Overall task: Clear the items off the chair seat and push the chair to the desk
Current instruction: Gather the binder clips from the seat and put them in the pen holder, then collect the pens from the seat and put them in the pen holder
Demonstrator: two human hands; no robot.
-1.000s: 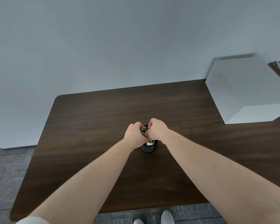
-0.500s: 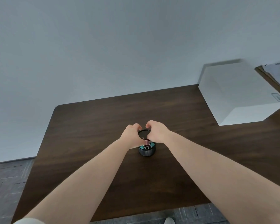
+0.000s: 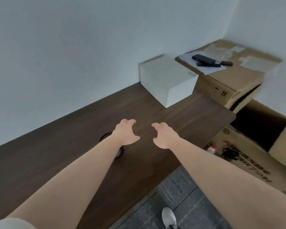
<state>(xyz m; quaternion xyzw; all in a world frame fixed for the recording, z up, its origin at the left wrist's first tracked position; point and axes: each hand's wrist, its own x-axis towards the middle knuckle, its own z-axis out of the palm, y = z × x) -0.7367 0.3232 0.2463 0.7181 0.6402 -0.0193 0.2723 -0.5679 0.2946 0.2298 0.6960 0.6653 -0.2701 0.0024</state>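
Observation:
A small dark round cup (image 3: pixel 119 152) stands on the dark wooden desk (image 3: pixel 73 146), mostly hidden under my left forearm; only part of its rim and base shows. My left hand (image 3: pixel 126 132) hovers above the desk to the right of the cup, fingers spread and empty. My right hand (image 3: pixel 163 135) floats beside it, also spread and empty. The chair is out of sight.
A white box (image 3: pixel 168 81) sits at the desk's far right against the wall. Beyond it a cardboard box (image 3: pixel 234 76) carries papers and a black device (image 3: pixel 204 59). An open carton (image 3: pixel 248 146) with a bottle stands on the grey floor. My shoe (image 3: pixel 168 218) shows below.
Both hands have let go of the cup and lifted away to its right, fingers now apart. The view has swung right, bringing the cardboard boxes into sight.

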